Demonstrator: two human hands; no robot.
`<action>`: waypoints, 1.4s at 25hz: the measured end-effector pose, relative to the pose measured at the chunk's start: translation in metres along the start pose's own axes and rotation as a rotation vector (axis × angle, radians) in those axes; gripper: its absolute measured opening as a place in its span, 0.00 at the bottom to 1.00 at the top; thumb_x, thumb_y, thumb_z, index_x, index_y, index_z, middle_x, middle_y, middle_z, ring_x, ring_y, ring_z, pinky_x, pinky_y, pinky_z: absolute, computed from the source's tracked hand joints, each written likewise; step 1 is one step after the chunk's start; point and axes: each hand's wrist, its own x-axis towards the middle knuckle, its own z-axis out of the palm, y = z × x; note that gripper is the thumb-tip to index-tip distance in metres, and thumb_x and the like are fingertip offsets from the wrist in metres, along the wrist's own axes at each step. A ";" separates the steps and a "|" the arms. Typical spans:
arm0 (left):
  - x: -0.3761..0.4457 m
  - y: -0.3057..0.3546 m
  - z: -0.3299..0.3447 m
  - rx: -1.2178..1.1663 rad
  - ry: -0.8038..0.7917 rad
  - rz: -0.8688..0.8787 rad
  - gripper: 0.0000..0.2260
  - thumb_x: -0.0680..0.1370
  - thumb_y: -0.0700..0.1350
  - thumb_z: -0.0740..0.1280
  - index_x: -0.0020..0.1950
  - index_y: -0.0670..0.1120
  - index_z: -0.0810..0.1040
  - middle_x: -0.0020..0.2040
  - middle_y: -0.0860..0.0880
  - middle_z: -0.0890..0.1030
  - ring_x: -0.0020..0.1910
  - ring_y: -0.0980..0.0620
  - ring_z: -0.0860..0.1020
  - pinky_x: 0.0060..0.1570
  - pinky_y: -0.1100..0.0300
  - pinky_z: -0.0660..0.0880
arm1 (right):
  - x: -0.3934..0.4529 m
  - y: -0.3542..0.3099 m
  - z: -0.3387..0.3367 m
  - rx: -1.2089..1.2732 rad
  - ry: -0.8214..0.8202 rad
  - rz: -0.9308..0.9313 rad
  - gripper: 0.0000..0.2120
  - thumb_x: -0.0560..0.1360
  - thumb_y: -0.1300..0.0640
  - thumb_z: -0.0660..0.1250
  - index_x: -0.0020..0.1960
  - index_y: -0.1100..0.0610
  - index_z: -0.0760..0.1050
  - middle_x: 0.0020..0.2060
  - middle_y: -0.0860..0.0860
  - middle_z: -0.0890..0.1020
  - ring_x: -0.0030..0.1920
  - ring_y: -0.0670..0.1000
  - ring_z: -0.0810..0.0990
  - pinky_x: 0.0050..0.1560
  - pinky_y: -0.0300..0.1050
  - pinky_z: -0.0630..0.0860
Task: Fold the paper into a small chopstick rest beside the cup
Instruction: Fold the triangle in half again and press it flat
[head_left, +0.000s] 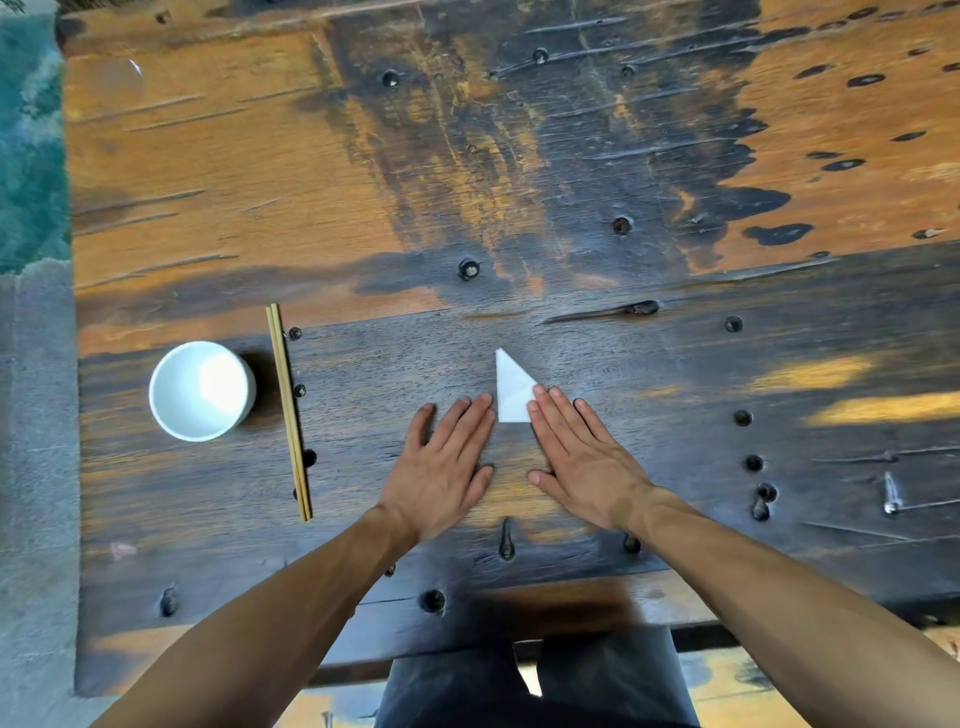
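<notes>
Paper (511, 392) folded to a white triangle, lying flat on the table (571, 182), well to the right of the cup (201, 391) with the chopsticks (289, 410) between. Apex pointing away from the body, long edge slanting down toward the right.

Left hand (449, 462) flat, fingers straight and released, resting on the wood just left of the paper; fingertips (485, 400) at or just short of the left edge, contact not clear. Right hand (576, 457) likewise flat and unclenched, fingers (543, 402) laid over the lower right corner of the paper, pressing it down. Nothing grasped by either.

Probably a crease being set, or the next fold being lined up; far from a finished rest, by the look of it.

Risks from here:
- Only one corner pinned, so a push from the left fingertips likely to pivot the triangle and skew the crease.
- Rough, grooved, stud-dotted wood under the paper: uneven pressing, possibly a wavy or torn fold.
- Small piece, large flat hands: edges hidden under the fingers, easy to misalign layers unseen.
- Finished piece to sit beside the cup: a careless reach left could roll the chopsticks, lying just right of the cup, or knock the cup itself.
</notes>
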 end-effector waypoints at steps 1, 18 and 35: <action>0.006 0.003 -0.002 -0.005 0.005 0.032 0.30 0.83 0.58 0.52 0.79 0.42 0.55 0.80 0.44 0.54 0.78 0.45 0.56 0.72 0.38 0.57 | 0.000 0.000 0.000 -0.005 0.006 0.003 0.38 0.81 0.38 0.45 0.79 0.61 0.38 0.79 0.57 0.38 0.78 0.54 0.34 0.75 0.53 0.38; 0.077 -0.026 -0.022 -0.039 -0.068 -0.099 0.31 0.81 0.61 0.35 0.79 0.44 0.37 0.80 0.48 0.38 0.79 0.51 0.38 0.76 0.45 0.39 | 0.001 0.000 -0.002 0.020 -0.017 -0.001 0.38 0.80 0.38 0.43 0.78 0.60 0.32 0.77 0.55 0.31 0.76 0.53 0.28 0.74 0.52 0.32; 0.002 0.017 0.017 0.055 -0.109 0.086 0.32 0.84 0.61 0.44 0.80 0.42 0.43 0.81 0.45 0.42 0.79 0.47 0.41 0.76 0.40 0.51 | 0.000 0.000 0.000 -0.006 0.005 0.007 0.38 0.80 0.38 0.45 0.79 0.61 0.39 0.79 0.57 0.38 0.78 0.54 0.35 0.75 0.53 0.38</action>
